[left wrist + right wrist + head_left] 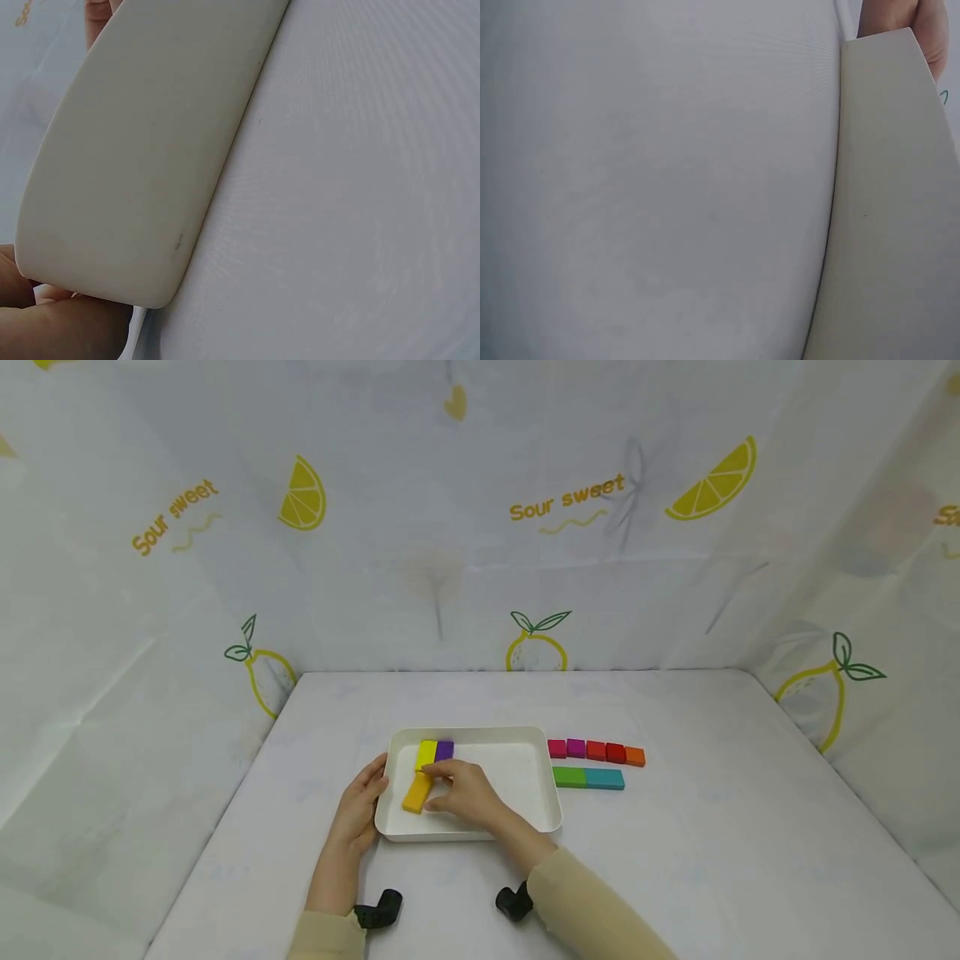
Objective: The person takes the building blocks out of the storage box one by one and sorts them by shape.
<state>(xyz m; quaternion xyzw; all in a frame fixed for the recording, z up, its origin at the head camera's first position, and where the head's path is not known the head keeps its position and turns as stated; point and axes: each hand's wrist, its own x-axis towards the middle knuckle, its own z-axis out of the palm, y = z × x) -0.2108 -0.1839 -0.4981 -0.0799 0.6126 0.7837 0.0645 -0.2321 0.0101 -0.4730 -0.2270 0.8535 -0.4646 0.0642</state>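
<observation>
Surface: white tabletop (675,868), pale and faintly patterned.
Sleeves: beige (600,914), black wrist mounts (382,908) at my cuffs.
Left wrist view: the outer wall (135,150) of the white tray (510,789), with a dark scuff (178,241) the head view misses; fingers at its lower corner; no blocks.
Right wrist view: plain tabletop and tray wall, part of a hand past the top corner; my pinch doesn't show.
Left hand (357,814): gripping the tray's left side, thumb at the rim, forearm pointing up-frame.
Right hand (468,793): reaching in over the near rim, wrist angled left, thumb and forefinger curled round the amber block (414,797).
Amber block: in the tray's left part, slanted, on the tray floor.
Beyond it: yellow block (426,753), purple block (445,750) touching its right side.
Right of tray: green block (570,777) and teal block (604,779) end to end; farther back, a row of five small blocks (596,751), pink through orange.
Backdrop: white lemon-print sheet (375,602), head view best.
</observation>
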